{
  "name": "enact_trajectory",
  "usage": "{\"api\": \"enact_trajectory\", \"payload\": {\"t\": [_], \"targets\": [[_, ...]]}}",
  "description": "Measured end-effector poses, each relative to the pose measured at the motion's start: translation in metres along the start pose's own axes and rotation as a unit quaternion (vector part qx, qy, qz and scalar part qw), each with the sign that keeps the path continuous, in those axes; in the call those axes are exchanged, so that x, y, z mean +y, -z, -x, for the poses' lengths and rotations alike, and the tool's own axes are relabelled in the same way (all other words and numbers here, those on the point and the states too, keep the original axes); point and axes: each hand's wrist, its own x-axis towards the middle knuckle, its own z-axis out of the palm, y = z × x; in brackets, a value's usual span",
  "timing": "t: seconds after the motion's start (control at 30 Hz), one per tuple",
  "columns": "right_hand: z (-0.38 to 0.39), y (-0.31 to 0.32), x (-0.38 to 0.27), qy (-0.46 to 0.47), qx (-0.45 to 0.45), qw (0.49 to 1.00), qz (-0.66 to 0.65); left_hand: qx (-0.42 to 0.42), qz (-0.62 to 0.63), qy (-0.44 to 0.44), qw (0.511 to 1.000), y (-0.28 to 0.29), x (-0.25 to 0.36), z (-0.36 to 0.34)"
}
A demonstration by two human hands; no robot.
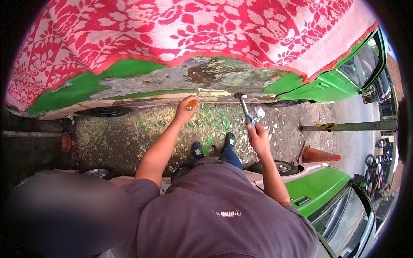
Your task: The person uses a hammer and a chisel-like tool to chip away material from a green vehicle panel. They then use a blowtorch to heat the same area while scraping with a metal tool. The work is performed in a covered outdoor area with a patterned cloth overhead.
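My left hand (186, 109) grips a tool with an orange handle (191, 103), its tip set against the lower edge of a green car's side panel (215, 77), where the paint is stripped to bare, rusty metal. My right hand (257, 134) holds a hammer (245, 109) by its grey handle, head raised up near the same seam. A red and white floral cloth (193, 26) covers the upper part of the car. My feet in dark shoes (213, 146) stand on the ground below.
Paint flakes litter the ground (129, 137). A second green and cream car (327, 193) is close behind me at lower right. An orange cone (318, 155) lies on its side, a long bar (348, 126) beyond it. A wheel (105, 112) sits under the car.
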Motion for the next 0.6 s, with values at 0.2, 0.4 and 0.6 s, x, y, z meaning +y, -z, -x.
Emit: {"api": "enact_trajectory", "payload": {"t": [0.2, 0.4, 0.6], "targets": [[-0.002, 0.002, 0.027, 0.009, -0.001, 1.0, -0.017, -0.04, -0.057, -0.022, 0.997, -0.016, -0.01, -0.001], [-0.008, 0.01, 0.034, -0.05, -0.011, 0.998, -0.042, -0.058, -0.079, -0.029, 0.995, -0.026, -0.017, -0.009], [-0.018, 0.011, 0.042, -0.048, -0.028, 0.997, -0.053, -0.05, -0.092, -0.031, 0.994, -0.032, -0.013, -0.012]]}}
